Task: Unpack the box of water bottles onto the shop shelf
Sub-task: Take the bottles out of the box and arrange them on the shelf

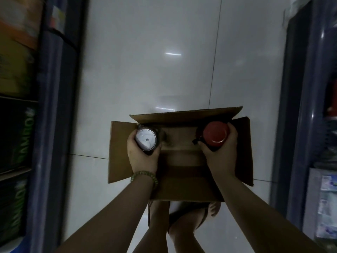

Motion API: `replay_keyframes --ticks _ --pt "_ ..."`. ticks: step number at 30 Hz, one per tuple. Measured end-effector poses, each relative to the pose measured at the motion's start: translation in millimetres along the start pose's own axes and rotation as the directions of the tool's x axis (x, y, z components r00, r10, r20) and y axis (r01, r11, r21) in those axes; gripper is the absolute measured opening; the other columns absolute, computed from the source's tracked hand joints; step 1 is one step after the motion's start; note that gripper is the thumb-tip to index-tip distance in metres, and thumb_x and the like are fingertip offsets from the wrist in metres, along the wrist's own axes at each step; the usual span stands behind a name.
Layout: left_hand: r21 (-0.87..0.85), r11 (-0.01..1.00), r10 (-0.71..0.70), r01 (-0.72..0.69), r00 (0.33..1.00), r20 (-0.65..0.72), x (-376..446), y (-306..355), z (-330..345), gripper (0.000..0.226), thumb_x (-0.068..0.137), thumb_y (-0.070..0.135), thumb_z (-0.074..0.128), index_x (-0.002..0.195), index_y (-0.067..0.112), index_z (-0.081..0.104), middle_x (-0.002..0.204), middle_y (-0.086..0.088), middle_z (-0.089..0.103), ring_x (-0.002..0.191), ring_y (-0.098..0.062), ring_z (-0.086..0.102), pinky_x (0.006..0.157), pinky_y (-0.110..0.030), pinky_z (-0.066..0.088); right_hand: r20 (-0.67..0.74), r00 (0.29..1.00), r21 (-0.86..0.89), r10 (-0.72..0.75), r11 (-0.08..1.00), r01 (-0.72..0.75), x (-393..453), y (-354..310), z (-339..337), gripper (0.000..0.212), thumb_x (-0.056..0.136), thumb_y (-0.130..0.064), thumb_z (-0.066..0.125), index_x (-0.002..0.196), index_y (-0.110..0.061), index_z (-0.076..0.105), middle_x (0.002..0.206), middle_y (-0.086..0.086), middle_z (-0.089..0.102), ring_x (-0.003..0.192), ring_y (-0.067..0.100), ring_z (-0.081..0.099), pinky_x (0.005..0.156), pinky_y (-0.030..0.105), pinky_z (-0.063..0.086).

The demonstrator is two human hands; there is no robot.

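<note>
An open cardboard box sits on the white tiled floor right in front of my feet, its flaps spread out. My left hand grips a bottle with a white, silver-rimmed cap over the box's left side. Over the right side, my right hand holds a bottle with a red cap. Both bottles are seen from above, so their bodies are hidden. The inside of the box looks dark, and I cannot tell what else lies in it.
Dark blue shop shelving runs along both sides of the aisle: the left shelf holds green and yellow packs, the right shelf holds bottles and pale packets. My bare feet stand just behind the box. White floor tiles stretch ahead.
</note>
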State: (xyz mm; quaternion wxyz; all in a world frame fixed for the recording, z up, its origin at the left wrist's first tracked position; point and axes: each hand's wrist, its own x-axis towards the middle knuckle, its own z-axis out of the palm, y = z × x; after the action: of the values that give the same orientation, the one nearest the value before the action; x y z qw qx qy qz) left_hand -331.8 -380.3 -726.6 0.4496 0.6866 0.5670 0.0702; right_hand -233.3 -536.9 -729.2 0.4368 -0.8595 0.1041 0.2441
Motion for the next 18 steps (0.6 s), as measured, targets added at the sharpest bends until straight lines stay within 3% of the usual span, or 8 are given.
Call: replay_keyframes --ticks 4,7,12,18 --pt "0.006 1.0 -0.029 0.029 0.999 -0.017 1.8 2.5 -2.6 0.077 0.062 0.014 0.086 0.128 0.021 0.046 0.126 0.004 0.053 0.113 -0.011 0.052 0.097 -0.025 0.045 -0.029 0.999 0.007 -0.022 1.0 0.022 -1.6 -4.5 -4.8 0.086 0.071 -0.019 0.082 0.142 -0.023 0.032 0.143 0.001 0.043 0.129 0.021 0.044 0.098 0.026 0.037" --pt "0.02 0.999 -0.047 0.047 0.999 -0.011 -8.8 15.9 -18.7 0.074 0.063 0.017 0.086 0.125 0.025 0.047 0.123 0.008 0.055 0.111 -0.01 0.053 0.096 -0.027 0.046 -0.048 0.998 0.039 -0.034 0.999 0.036 -24.8 -21.1 -20.8 0.084 0.07 -0.018 0.083 0.14 -0.022 0.036 0.135 -0.005 0.047 0.121 0.01 0.045 0.099 0.025 0.038" --pt "0.04 0.996 0.079 -0.082 0.995 0.067 -48.1 69.7 -67.9 0.073 0.061 0.015 0.087 0.122 0.025 0.048 0.118 0.012 0.053 0.107 -0.008 0.052 0.09 -0.018 0.043 -0.075 0.997 0.115 -0.027 0.993 0.035 -79.9 -75.8 -64.7 0.088 0.067 -0.018 0.086 0.139 -0.028 0.037 0.132 -0.016 0.044 0.121 0.006 0.044 0.101 0.027 0.04" --pt "-0.032 0.961 0.276 -0.274 0.95 0.143 -105.6 193.1 -148.8 0.075 0.058 0.009 0.088 0.123 0.023 0.052 0.119 0.007 0.056 0.111 -0.011 0.054 0.099 -0.03 0.045 -0.132 0.991 0.218 -0.027 0.974 0.056 -157.4 -198.7 -145.5 0.087 0.059 -0.022 0.089 0.13 -0.041 0.043 0.122 -0.025 0.051 0.117 0.006 0.052 0.102 0.032 0.046"
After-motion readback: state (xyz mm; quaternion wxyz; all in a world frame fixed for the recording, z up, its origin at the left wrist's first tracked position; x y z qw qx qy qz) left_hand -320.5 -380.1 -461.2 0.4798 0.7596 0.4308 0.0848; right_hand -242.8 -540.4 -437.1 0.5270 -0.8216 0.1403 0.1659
